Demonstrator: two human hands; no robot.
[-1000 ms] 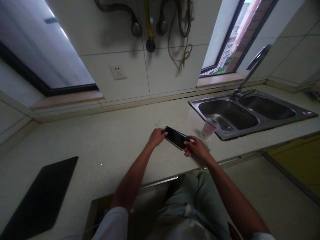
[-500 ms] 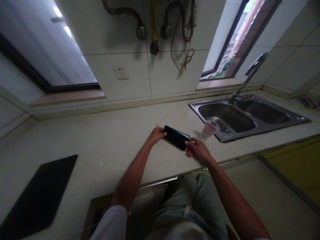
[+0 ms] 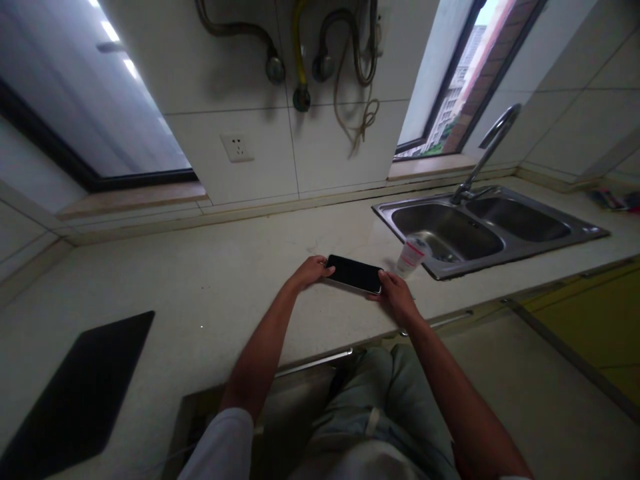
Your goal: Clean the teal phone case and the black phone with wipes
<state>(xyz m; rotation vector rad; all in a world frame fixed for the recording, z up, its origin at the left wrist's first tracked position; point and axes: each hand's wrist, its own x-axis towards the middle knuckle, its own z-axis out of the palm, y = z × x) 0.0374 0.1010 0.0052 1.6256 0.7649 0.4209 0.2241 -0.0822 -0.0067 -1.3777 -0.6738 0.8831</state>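
Note:
A black phone point(image 3: 354, 273) with a dark screen lies on the pale countertop point(image 3: 210, 280), held at both ends. My left hand point(image 3: 310, 272) pinches its left end with curled fingers. My right hand point(image 3: 395, 293) grips its right end, thumb on the corner. Just right of the phone stands a small clear plastic cup point(image 3: 411, 256) with a red and white label, close to my right hand.
A steel double sink point(image 3: 485, 227) with a curved tap point(image 3: 487, 150) sits at the right. A black cooktop point(image 3: 75, 393) is set into the counter at the left. A wall socket point(image 3: 237, 147) and hanging hoses point(image 3: 350, 60) are on the tiled wall.
The phone has been turned from a slanted position to lie more level and nearly parallel to the counter's front edge. Both hands stay on its ends.

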